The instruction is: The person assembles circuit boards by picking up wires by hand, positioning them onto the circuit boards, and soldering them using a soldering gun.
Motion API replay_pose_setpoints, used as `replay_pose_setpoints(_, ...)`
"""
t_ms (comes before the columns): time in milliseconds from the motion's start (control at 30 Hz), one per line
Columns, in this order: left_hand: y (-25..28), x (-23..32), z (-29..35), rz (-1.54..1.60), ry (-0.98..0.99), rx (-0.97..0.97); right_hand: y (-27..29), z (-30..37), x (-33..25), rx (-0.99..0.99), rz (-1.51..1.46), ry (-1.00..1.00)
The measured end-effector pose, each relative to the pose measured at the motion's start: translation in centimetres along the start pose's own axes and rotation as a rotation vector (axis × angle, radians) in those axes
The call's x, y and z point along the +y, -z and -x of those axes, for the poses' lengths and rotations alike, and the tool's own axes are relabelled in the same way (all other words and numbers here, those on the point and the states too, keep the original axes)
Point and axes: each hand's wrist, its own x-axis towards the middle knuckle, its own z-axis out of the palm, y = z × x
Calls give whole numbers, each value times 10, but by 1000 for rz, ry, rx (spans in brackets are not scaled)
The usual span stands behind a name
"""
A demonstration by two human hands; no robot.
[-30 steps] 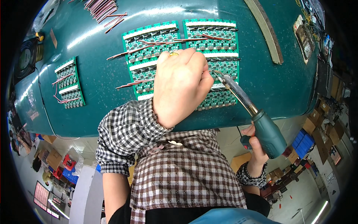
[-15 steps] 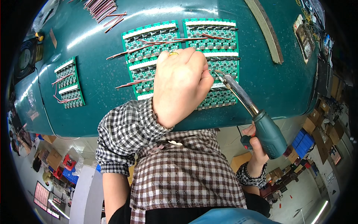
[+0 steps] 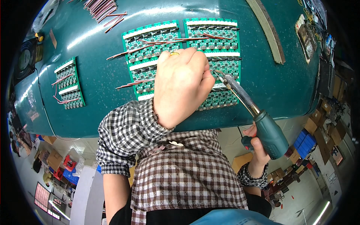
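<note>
Practically nothing has moved in the head view: the left hand (image 3: pixel 183 84) is pinched over the right circuit-board panel (image 3: pixel 227 65), its grip contents hidden; the right hand (image 3: pixel 259 153) clasps a soldering gun (image 3: pixel 273 137), tip beside those fingers. Leads (image 3: pixel 213 36) lie across some rows, joints unclear; a lead bundle (image 3: pixel 100 9) remains unused. The left hand blocks the view; a curved strip (image 3: pixel 268 33) lies apart.

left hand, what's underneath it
Green circuit boards show around the left hand and extend beneath it; red-and-white wires run up to its edge. The board areas it covers, and anything between its fingertips, cannot be seen.
</note>
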Motion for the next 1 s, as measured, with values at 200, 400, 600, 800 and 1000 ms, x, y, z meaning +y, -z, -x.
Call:
replay_pose_setpoints(200,1,2,-1,-5,-2,-12,-3,1,0,11,-16,27)
replay_pose_setpoints(400,2,0,-1,-19,-9,-17,-1,3,3,40,-29,36)
replay_pose_setpoints(600,2,1,0,-10,-4,-18,-3,3,3,36,-18,37)
replay_pose_setpoints(800,-2,0,2,-28,-6,7,3,3,6,4,9,33)
replay_pose_setpoints(1000,-2,2,1,-46,3,3,5,4,8,-3,48,46)
